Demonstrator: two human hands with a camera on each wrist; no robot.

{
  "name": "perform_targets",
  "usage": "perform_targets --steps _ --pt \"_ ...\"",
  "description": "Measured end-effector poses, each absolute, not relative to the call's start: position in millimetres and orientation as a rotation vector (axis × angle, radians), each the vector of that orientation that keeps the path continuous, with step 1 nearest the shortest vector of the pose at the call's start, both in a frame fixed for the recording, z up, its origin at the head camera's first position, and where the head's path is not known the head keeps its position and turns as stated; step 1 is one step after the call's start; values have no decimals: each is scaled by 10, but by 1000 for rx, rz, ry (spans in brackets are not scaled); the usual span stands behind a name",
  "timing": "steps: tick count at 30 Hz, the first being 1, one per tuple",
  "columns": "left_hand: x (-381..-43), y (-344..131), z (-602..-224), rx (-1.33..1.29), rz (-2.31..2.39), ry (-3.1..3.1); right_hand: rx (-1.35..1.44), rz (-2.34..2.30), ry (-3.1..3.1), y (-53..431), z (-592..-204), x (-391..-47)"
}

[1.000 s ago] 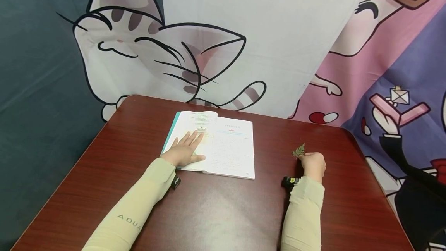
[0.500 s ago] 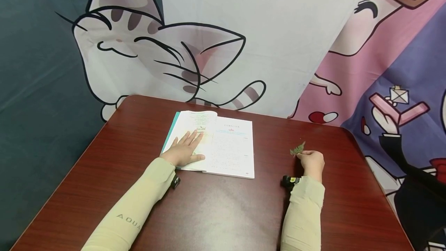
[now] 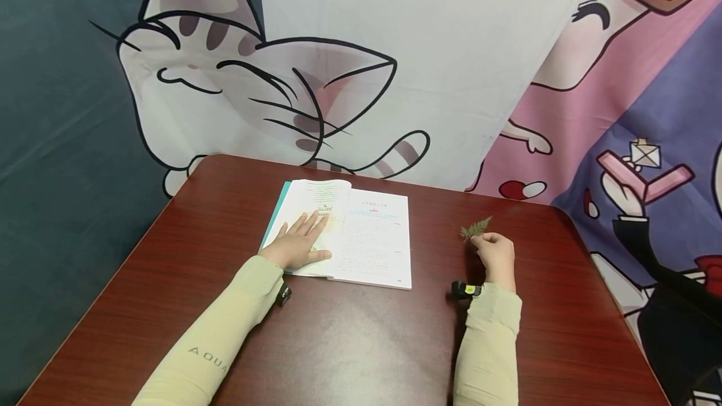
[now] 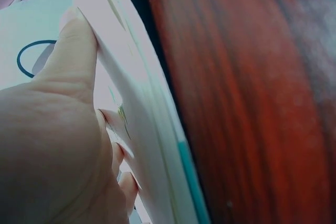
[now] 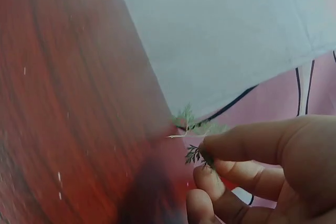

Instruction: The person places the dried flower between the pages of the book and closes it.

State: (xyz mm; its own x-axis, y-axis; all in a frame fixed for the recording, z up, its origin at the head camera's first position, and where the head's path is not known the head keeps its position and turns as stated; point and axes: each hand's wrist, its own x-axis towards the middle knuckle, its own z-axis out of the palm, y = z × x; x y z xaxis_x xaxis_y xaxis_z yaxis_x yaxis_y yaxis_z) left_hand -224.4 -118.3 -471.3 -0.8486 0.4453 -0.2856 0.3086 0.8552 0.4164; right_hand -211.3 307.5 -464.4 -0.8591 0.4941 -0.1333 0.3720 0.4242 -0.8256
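An open book (image 3: 376,243) with white pages and a teal cover edge lies on the brown table. My left hand (image 3: 299,246) rests with spread, straight fingers on its left page. In the left wrist view, the thumb (image 4: 71,51) lies along the page near the book's lower edge. To the right of the book, my right hand (image 3: 496,255) pinches a small green fern-like leaf (image 3: 476,229) between thumb and fingertips, above the table. In the right wrist view, feathery parts of the leaf (image 5: 193,153) stick out past the fingers, which hide its middle.
The reddish-brown wooden table (image 3: 361,343) reaches back to a cartoon cloth backdrop (image 3: 451,80). A black wrist camera (image 3: 464,290) sits on the right wrist, and another (image 3: 284,294) on the left.
My right hand has lifted and shifted a little to the left with the leaf in its pinch. More of the leaf shows now. The left hand and the book have stayed put.
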Motion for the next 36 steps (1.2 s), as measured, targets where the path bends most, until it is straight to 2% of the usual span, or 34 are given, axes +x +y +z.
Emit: perform_targets --steps 10,36 --pt "-2242 -1188 -4718 575 492 2669 -631 1567 -2507 2877 -4531 -2173" --pt "-2276 -1192 -4760 560 472 2653 -277 1524 -2577 2307 -4438 -2276"
